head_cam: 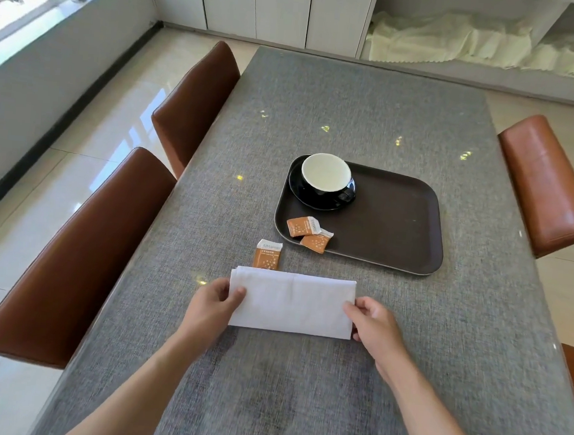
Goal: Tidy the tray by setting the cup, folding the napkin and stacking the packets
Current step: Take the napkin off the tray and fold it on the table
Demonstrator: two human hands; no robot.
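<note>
A white napkin, folded into a long rectangle, lies on the grey table in front of me. My left hand pinches its left end and my right hand pinches its right end. Beyond it sits a dark brown tray. A black cup with a white inside stands upright on a black saucer in the tray's far left corner. Two orange packets overlap at the tray's near left edge. A third orange packet lies on the table just behind the napkin.
The grey table runs away from me. Two brown chairs stand along its left side and one chair on the right. White cabinets and a shelf with cloth stand at the back.
</note>
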